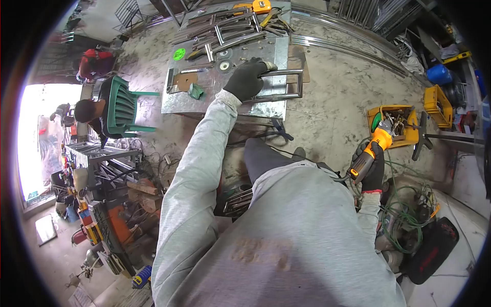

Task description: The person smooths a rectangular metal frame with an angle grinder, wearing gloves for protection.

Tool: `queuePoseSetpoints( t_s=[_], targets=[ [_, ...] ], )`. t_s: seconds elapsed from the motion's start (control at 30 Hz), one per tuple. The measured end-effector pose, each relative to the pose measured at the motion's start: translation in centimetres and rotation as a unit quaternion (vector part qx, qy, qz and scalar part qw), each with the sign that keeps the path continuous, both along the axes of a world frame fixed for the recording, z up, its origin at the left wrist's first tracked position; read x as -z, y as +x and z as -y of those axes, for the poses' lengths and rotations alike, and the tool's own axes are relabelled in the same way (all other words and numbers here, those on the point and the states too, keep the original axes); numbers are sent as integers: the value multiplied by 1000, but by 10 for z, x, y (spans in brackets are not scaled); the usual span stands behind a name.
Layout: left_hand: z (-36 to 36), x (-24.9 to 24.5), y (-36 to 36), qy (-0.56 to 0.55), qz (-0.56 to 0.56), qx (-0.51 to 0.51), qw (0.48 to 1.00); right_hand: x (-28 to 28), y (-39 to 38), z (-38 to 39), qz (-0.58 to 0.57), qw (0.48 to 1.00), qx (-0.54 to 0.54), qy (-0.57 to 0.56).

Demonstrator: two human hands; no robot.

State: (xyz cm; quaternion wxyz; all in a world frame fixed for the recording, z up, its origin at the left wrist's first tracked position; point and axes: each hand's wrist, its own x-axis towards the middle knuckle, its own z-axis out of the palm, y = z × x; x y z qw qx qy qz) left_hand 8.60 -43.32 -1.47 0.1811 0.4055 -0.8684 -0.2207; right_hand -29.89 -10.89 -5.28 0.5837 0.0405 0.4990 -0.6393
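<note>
Metal frame, a squared loop of shiny tube, lies on the right side of the table, its closed end reaching out past the edge. The left hand, in a dark glove, rests over the other end, fingers bent and touching the upper bar; whether they close round it I cannot tell. Well apart, off to the right, the right hand, also gloved, is clamped round the body of a yellow and black power tool, whose head points up toward a yellow crate of small metal parts

Further up the table, bent tubes lie in a loose pile, with an orange tape measure at the far end. Nearer the left hand are a bright green disc and a crumpled green scrap. Long metal bars stretch over the floor beyond. At the left, a person sits on a green chair, and green cable lies coiled below the right hand
</note>
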Motion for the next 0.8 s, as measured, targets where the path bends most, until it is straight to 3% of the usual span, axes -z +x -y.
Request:
queuePoseSetpoints(
  t_s=[0.17,0.3,0.43,0.6,0.67,0.8],
  targets=[
    [-4,-4,15,-26,10,0,1000,-34,24,9,-45,997,36,58],
    [-7,-12,29,29,10,-30,999,-57,37,20,-91,989,57,99],
    [-9,-23,43,61,14,-16,998,9,-5,-8,-3,1000,12,27],
    [-7,-18,55,45,24,-7,999,-9,7,-7,-50,998,24,16],
    [-7,-19,57,46,47,-10,998,6,1,-7,-3,999,25,21],
    [-11,-15,61,47,6,-9,999,-50,39,13,-79,990,76,85]
  ],
)
